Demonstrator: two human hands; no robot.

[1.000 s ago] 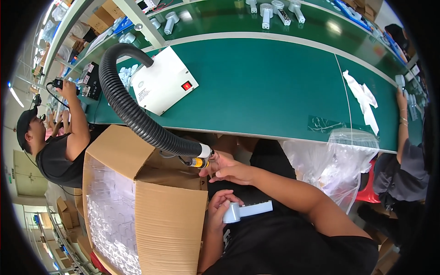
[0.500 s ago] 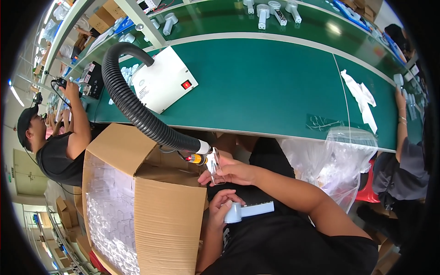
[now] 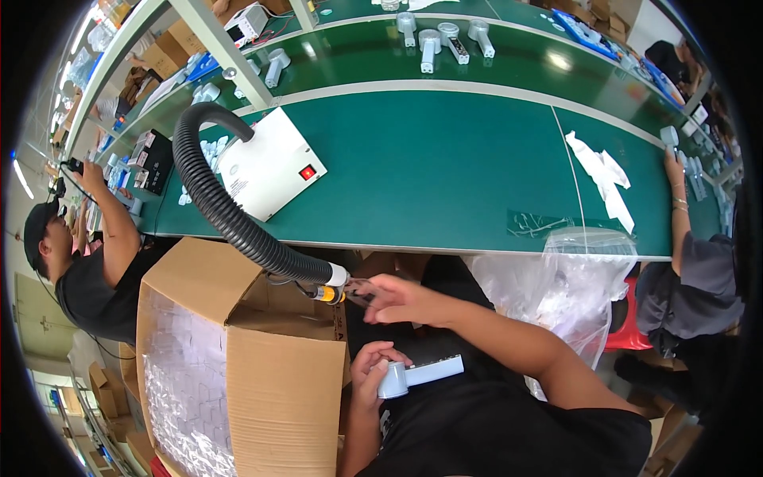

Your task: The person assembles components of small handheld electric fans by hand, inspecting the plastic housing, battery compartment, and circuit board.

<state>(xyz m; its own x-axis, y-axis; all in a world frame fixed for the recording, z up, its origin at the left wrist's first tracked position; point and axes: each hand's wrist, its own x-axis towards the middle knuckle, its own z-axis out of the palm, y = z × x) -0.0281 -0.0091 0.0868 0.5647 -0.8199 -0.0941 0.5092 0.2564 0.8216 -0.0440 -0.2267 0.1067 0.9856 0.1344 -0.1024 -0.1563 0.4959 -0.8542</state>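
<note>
My left hand (image 3: 372, 370) is closed round the round head of a light-blue handheld device (image 3: 429, 371), whose straight handle points right across my lap and bears a row of small dark marks along its upper edge. Farther out, my right hand (image 3: 404, 300) pinches a clear plastic piece (image 3: 362, 292), partly hidden by the fingers and blurred. That piece is right at the nozzle (image 3: 338, 276) of a black corrugated hose (image 3: 238, 226); I cannot tell if they touch. A yellow-banded fitting (image 3: 324, 293) sits beside the nozzle.
An open cardboard box (image 3: 286, 397) with clear plastic parts (image 3: 187, 358) stands at left. The hose runs from a white machine (image 3: 274, 171) on the green bench (image 3: 429, 167). White gloves (image 3: 600, 179) lie at right, above a plastic bag (image 3: 548, 286). Co-workers sit on both sides.
My right hand has turned, so its fingers now cover more of the clear piece at the nozzle. My left hand still holds the light-blue device. The whole view has shifted slightly.
</note>
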